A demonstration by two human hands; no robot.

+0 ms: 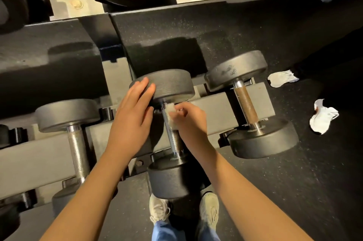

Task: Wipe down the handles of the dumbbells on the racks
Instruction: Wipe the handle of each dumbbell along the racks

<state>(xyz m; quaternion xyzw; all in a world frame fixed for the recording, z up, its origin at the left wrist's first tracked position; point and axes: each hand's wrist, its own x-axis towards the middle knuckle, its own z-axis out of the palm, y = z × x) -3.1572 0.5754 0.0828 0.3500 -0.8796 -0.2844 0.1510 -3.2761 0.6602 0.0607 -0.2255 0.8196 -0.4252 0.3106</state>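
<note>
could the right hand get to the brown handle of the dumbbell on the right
Probably yes: the brown cylindrical handle lies bare beside the right hand, which pinches a small white wipe on the middle knurled steel handle; nothing stands between.

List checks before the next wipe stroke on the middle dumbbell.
1. Left hand steadying the far head: ok.
2. Right hand pinching the wipe: ok.
3. Wipe against the handle: ok, at its far end.
4. Near end of handle wiped: cannot tell.
5. Dumbbell seated on the rack: cannot tell, hands hide it.
6. Floor tidy: not ok, two crumpled wipes lie right.
</note>
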